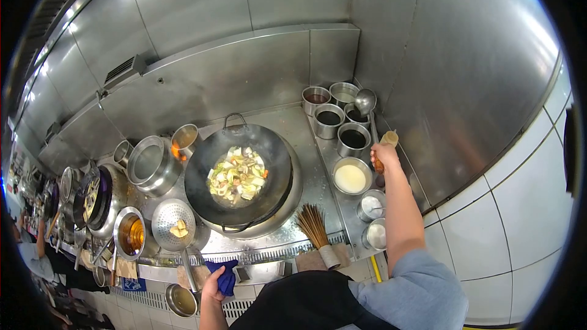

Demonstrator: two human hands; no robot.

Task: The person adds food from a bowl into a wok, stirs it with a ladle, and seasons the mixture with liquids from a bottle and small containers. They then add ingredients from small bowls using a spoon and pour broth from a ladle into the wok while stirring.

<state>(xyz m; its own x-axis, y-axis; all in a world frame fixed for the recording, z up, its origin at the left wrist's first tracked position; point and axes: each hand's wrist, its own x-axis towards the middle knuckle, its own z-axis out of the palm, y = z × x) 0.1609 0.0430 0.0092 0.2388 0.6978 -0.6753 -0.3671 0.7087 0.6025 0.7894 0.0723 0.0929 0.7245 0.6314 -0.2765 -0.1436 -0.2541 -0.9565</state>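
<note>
My right hand [384,154] is closed round the brown wooden handle of a ladle [365,102], whose metal bowl rests at the back right over the small pots of dark sauce [353,139]. At the counter's front edge my left hand [213,286] grips a folded dark blue cloth [225,275]. Between and beyond my hands a black wok [275,162] sits on the stove with chopped cabbage and bits of orange [237,174] in it. A pot of pale yellow liquid [351,178] stands just left of my right hand.
A perforated skimmer [173,220] holds some pale pieces, beside a pot of amber oil [131,235]. A bamboo brush [316,232] lies at the front. White and clear seasoning pots [372,205] line the right. Another person [40,256] stands far left. A steel wall [465,73] bounds the right.
</note>
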